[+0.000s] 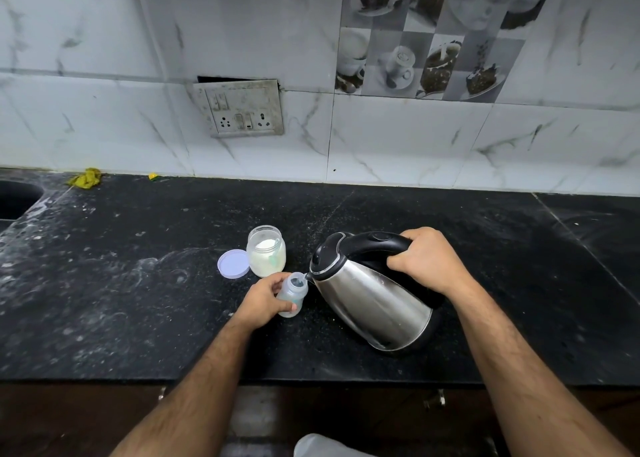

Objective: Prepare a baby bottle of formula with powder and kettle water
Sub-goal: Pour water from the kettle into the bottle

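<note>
Left hand [265, 299] fingers wrapped round baby bottle [292, 295] on tabletop [138, 301]; right hand [424, 261] fingers clamp tilted kettle [374, 301] handle, spout at bottle mouth.

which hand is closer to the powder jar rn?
Left. The left hand holds the baby bottle just in front of the powder jar, not touching it. The right hand grips the kettle handle, farther right.

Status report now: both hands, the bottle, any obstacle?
Left hand grips baby bottle. Right hand tilts kettle, spout at bottle mouth. Open powder jar close behind; nothing blocking.
</note>
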Demonstrator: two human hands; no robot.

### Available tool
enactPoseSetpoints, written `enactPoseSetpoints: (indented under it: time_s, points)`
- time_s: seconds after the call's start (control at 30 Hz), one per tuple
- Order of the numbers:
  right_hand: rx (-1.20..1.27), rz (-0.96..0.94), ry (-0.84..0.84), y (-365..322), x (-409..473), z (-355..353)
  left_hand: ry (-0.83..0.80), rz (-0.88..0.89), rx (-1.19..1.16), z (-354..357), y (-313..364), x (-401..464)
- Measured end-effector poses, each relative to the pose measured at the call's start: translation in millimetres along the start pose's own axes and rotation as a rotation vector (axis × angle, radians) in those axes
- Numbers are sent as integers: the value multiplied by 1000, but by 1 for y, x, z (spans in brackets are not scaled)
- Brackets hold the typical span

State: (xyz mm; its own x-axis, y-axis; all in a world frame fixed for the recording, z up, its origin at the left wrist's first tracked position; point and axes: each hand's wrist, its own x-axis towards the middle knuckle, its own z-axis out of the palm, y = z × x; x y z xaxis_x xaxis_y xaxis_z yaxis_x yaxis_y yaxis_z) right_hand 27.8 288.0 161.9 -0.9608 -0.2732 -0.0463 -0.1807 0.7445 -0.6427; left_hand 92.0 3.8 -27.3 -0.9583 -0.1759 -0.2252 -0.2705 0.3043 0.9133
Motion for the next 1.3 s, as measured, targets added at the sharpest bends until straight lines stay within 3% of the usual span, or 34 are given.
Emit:
enactPoseSetpoints:
  time_s: [1.3]
  points:
    - [-36, -26, 15, -6, -7, -2, 24, 11, -11, 0, -2, -7]
